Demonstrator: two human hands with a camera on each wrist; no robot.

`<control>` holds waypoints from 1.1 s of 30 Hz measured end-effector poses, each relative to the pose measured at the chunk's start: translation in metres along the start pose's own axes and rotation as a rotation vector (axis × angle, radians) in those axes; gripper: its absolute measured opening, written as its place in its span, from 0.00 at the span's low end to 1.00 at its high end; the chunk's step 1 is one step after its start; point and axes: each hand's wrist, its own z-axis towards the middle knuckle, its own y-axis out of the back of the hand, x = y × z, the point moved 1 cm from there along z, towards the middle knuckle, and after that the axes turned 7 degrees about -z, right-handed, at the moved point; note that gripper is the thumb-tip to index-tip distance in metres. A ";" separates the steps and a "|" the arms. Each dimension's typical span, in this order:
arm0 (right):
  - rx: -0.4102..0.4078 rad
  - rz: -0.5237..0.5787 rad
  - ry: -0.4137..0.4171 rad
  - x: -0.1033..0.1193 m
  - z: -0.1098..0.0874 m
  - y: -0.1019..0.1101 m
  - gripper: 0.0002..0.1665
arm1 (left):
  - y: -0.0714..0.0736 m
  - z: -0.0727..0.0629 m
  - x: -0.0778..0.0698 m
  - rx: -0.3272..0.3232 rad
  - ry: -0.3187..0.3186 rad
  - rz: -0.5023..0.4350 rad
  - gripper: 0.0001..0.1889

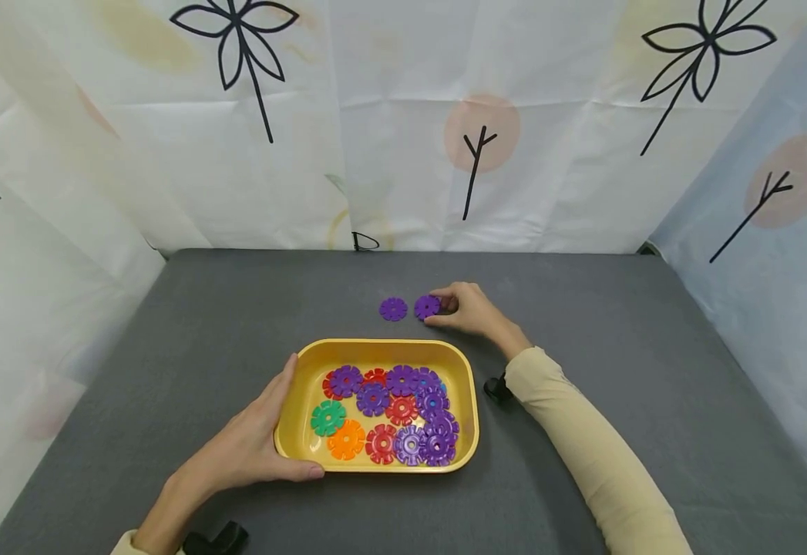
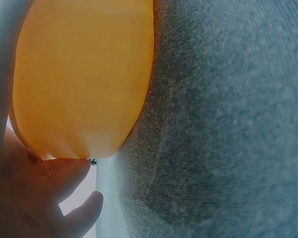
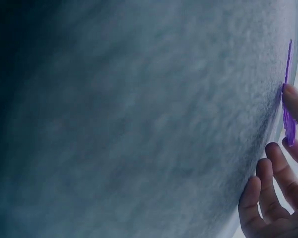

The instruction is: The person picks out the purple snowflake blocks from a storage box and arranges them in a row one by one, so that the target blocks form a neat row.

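In the head view, your left hand (image 1: 257,439) is lying spread against the left end of the yellow tray (image 1: 389,351), while your right hand (image 1: 475,312) is pinching a purple disc (image 1: 425,307) beyond its far side, just right of a second disc (image 1: 393,309). In the left wrist view, that hand is touching the tray; in the right wrist view, you're holding the disc edge-on.

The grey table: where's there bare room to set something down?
The table is bare between the left hand and left curtain, and between the right sleeve and right curtain. Crowded: the right half of the yellow tray, where purple discs overlap; beyond it, the right hand pinches one disc beside a loose disc.
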 end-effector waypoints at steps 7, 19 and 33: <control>0.038 -0.045 0.008 0.004 0.006 -0.001 0.33 | -0.001 -0.001 0.000 -0.013 -0.013 0.012 0.75; 0.102 -0.046 -0.102 0.011 0.006 0.000 0.29 | -0.003 0.000 0.000 -0.005 0.010 -0.021 0.75; 0.087 -0.029 -0.071 0.015 -0.001 0.011 0.30 | -0.005 0.006 -0.004 0.005 0.064 -0.017 0.76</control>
